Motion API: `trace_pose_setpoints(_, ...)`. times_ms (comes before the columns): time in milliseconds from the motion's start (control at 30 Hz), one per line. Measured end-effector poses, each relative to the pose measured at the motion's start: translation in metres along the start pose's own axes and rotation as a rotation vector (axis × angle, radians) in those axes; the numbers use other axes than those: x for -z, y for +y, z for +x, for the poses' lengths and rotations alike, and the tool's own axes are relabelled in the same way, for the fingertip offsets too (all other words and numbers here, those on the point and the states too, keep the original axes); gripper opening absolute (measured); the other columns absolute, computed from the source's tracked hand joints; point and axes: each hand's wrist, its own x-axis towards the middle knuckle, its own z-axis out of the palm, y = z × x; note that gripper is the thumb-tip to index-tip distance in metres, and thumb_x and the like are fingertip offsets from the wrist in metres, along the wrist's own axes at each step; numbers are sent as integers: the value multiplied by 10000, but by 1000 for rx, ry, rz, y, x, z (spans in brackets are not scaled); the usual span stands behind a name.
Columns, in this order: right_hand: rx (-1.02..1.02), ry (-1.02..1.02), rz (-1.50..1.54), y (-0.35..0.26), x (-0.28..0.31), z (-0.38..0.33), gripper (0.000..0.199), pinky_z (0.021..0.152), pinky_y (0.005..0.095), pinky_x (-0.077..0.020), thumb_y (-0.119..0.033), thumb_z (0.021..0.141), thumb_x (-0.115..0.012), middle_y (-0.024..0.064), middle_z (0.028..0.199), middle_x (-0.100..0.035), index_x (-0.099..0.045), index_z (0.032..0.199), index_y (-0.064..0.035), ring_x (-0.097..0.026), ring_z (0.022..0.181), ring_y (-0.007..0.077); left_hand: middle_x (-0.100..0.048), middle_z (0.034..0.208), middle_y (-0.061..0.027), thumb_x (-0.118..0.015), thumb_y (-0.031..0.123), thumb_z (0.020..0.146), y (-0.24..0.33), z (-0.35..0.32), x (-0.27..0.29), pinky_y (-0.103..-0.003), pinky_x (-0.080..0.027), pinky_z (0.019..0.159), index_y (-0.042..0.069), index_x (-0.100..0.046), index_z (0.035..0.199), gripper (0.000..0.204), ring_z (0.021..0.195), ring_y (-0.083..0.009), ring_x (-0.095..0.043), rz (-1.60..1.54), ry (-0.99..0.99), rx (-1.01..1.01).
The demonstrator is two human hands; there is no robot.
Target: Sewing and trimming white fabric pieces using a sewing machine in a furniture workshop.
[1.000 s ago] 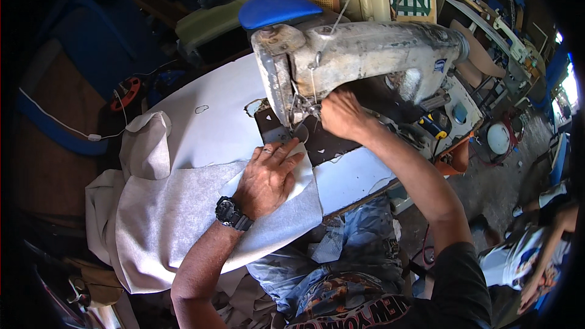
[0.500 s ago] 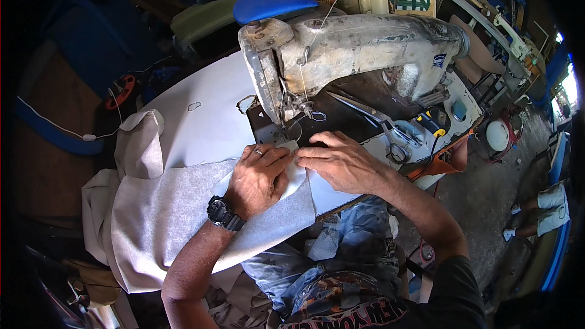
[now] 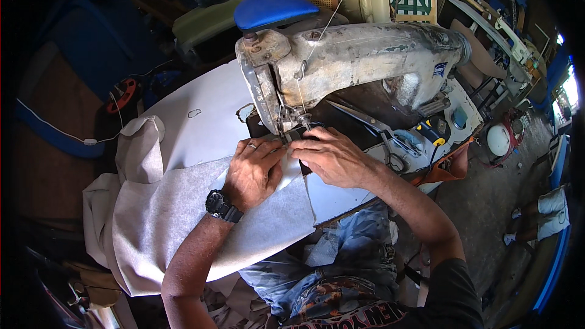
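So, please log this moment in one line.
left hand: over pale grey fabric; right hand: beside left hand; scuffed whitish metal sewing machine: ahead

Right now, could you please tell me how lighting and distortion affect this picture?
Head view: glare washes out the bright patch at far right; head view: outer corners go black, the white tabletop looks bowed, and the sewing machine looks clear.

on the counter point(image 3: 195, 97), cloth point(image 3: 177, 219) lies left, scissors point(image 3: 376, 124) right, tape measure point(image 3: 434, 129) farther right; the sewing machine point(image 3: 359, 55) stands behind the cloth.
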Motion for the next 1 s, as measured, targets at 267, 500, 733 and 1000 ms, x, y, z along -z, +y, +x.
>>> trace_pose_setpoints(267,-53,72,-6,-3,0,-5,231,1012,441,-482,-86,914,-687,97,1270,-610,-715,1142,-72,-594,1129,300,-737,1185,-107,-701,54,826,-3,1,-2,-426,-480,1013,22,-754,1096,277,1122,-292,-669,4,16,38)
trace_pose_setpoints(500,-74,72,24,-1,2,-7,228,1004,458,-484,-102,928,-690,110,1254,-626,-714,1151,-63,-607,1107,305,-742,1183,-104,-712,66,823,-3,4,-3,-419,-473,1020,30,-756,1087,270,1122,-282,-670,3,27,32)
trace_pose_setpoints(733,20,390,-43,-9,52,-26,108,769,385,-529,-110,857,-781,95,951,-692,-723,922,-45,-636,825,258,-738,1203,-103,-714,74,836,-4,-1,-1,-439,-471,1031,30,-756,1105,275,1150,-280,-660,1,32,32)
trace_pose_setpoints(1000,-776,626,-643,109,253,-70,390,604,349,-472,-345,1033,-665,112,705,-615,-689,924,28,-589,630,175,-733,1225,-108,-719,69,836,-4,-2,-1,-445,-468,1052,27,-755,1130,299,1189,-280,-644,4,-7,62)
